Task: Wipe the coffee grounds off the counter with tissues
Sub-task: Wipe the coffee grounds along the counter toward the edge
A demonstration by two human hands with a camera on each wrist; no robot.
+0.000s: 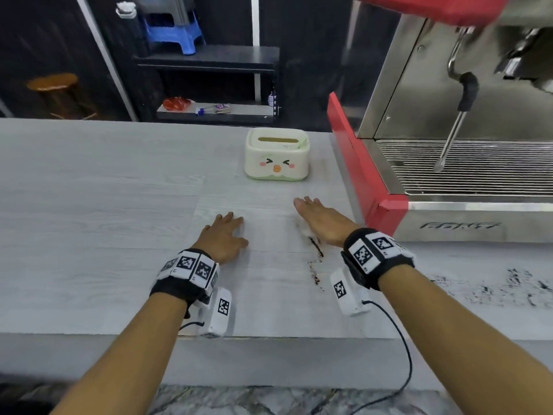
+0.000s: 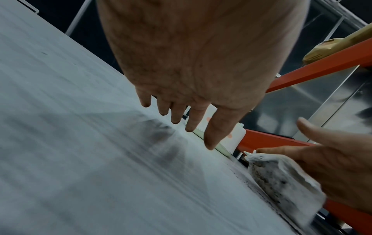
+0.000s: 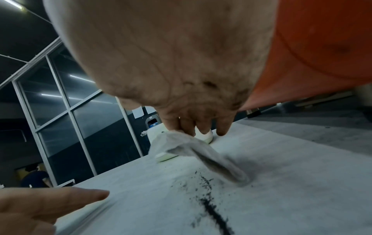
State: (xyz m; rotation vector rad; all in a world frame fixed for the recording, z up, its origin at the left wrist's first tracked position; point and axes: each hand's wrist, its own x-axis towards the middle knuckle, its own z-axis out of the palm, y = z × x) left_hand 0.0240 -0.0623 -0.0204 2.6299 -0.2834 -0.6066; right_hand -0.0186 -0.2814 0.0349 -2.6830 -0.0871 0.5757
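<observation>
A thin dark line of coffee grounds [image 1: 316, 248] lies on the pale grey counter [image 1: 89, 205], with more specks trailing toward me. In the right wrist view the grounds [image 3: 211, 208] are a black streak with scattered grains. My right hand [image 1: 317, 217] lies flat over a white tissue [image 1: 304, 232], fingers straight. The tissue [image 3: 201, 154] hangs from the fingers down to the counter; its underside [image 2: 281, 179] is speckled with grounds. My left hand [image 1: 227, 230] rests flat on the counter to the left, fingers spread, holding nothing.
A cream tissue box [image 1: 276, 154] with a cartoon face stands behind the hands. A red and steel espresso machine [image 1: 449, 175] fills the right side, its steam wand [image 1: 452, 136] hanging over the drip grate. The counter's front edge is near my forearms.
</observation>
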